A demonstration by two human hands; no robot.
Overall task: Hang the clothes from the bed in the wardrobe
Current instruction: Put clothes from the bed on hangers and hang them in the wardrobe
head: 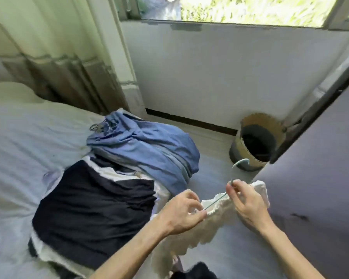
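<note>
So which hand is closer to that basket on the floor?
Right. The right hand, pinching the hanger, is just below the basket in view; the left hand, holding the hanger's other end, is farther over by the bed.

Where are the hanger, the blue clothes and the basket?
hanger (pixel 239 161): head view, on its curved hook.
blue clothes (pixel 149 146): head view, on the middle folds.
basket (pixel 258 120): head view, on the far inner rim.
</note>
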